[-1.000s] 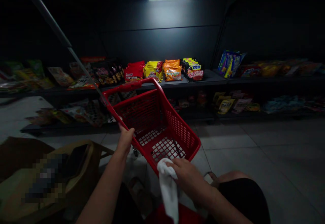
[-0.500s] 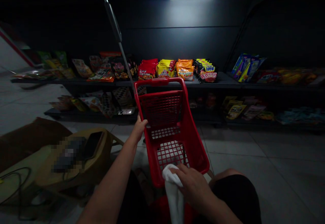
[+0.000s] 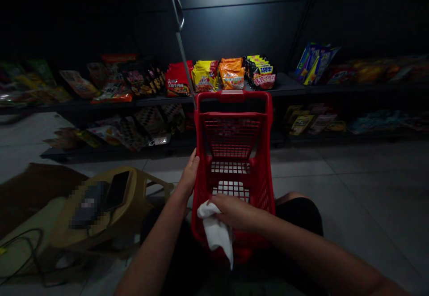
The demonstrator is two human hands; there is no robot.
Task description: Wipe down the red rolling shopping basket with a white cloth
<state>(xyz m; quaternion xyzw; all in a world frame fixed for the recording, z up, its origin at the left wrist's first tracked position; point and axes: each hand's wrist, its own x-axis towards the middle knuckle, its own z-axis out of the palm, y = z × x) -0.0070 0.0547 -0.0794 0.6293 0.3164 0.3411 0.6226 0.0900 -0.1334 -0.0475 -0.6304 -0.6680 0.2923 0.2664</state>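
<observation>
On the far left, a dark phone (image 3: 118, 190) lies on the yellowish stool (image 3: 139, 204). Next along, the left hand (image 3: 189, 173) is up against the outer left side of the red shopping cart (image 3: 269, 148); its fingers are partly hidden, so I can't tell how far they spread. The cart stands mid-view, before the shelf (image 3: 288, 83). Over its near end, white cloth (image 3: 217, 234) dangles, pinched in the curled fingers of the right hand (image 3: 229, 211), forearm coming in from the right.
</observation>
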